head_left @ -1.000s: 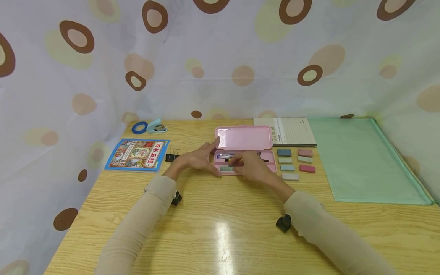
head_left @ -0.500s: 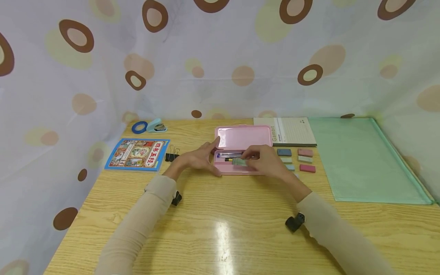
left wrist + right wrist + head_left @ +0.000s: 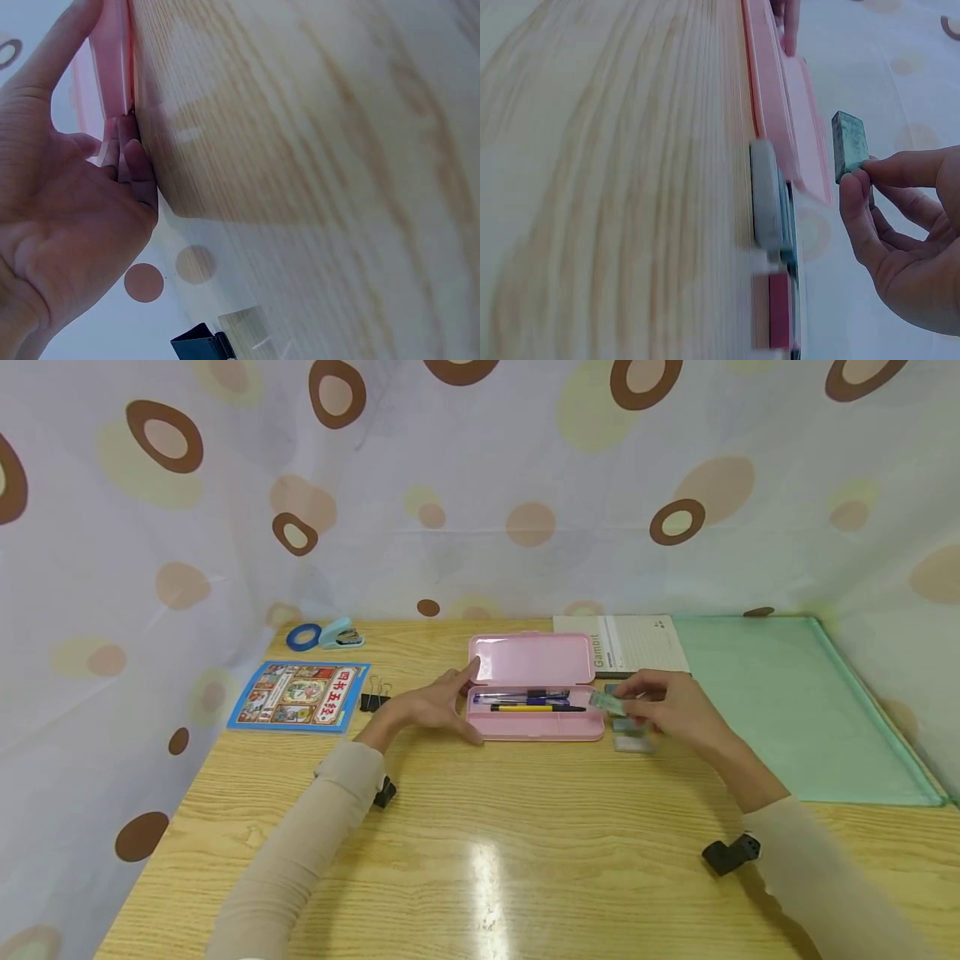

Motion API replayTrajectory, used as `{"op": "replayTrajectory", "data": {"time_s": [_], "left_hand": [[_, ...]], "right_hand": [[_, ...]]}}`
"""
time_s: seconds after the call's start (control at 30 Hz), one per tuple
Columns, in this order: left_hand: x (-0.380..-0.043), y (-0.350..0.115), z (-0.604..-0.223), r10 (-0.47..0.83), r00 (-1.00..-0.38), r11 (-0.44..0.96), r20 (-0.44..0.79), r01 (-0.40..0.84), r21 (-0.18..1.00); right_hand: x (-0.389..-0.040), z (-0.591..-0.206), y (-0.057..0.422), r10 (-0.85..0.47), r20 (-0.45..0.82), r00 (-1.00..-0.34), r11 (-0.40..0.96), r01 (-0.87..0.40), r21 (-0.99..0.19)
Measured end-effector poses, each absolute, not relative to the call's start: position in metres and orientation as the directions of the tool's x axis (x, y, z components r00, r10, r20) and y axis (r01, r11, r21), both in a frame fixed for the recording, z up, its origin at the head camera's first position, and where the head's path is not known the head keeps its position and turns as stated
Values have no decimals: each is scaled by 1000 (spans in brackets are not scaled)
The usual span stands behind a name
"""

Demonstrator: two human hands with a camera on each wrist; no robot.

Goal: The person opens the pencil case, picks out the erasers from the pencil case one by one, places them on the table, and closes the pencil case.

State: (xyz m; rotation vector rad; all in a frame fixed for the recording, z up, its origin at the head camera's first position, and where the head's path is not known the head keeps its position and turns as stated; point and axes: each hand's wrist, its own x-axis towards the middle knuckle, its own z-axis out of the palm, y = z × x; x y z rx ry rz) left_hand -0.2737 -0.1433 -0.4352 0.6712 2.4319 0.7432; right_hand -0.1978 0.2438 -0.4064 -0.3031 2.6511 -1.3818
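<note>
In the head view, an open pink pencil case (image 3: 517,727) lies in the middle, its lid tilted back. Several blue-and-clear pens (image 3: 521,698) and a yellow-and-black pen (image 3: 528,708) lie inside. My left hand (image 3: 431,705) is spread at the case's left end, thumb at the front corner and index finger against the lid. To the right of the case, my right hand (image 3: 678,710) pinches a small green eraser (image 3: 606,702) between thumb and fingertips. The right wrist view shows this marbled green block (image 3: 850,141) held above the table. A grey-white eraser (image 3: 632,744) lies below; other blocks are partly hidden.
A notebook (image 3: 637,643) and a green mesh pouch (image 3: 802,710) lie at the right. On the left are a blue booklet (image 3: 300,696), a black binder clip (image 3: 373,702), a light-blue stapler (image 3: 342,635) and a blue tape roll (image 3: 303,637).
My right hand has lifted the green eraser out of the case's front compartment and carried it right, past the case's right end. The left hand has stayed in place.
</note>
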Motion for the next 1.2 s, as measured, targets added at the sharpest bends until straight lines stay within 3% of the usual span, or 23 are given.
{"op": "replayTrajectory", "data": {"time_s": [0.23,0.57,0.83,1.2], "left_hand": [[-273,-143,-433,578,-749,729,-324,296,617],[-275,-143,-435,584,-744,722,-324,293,627],[-274,-144,-435,574,-750,729,-328,285,623],[-274,-144,-435,575,-749,730,-329,288,620]], "right_hand": [[-187,-411,282,-207,-44,-977,536,-75,-841],[-166,-416,323,-215,-102,-971,661,-67,-747],[-157,-417,334,-282,-184,-942,628,-36,-777],[-163,-425,332,-340,-132,-931,630,-122,-767]]}}
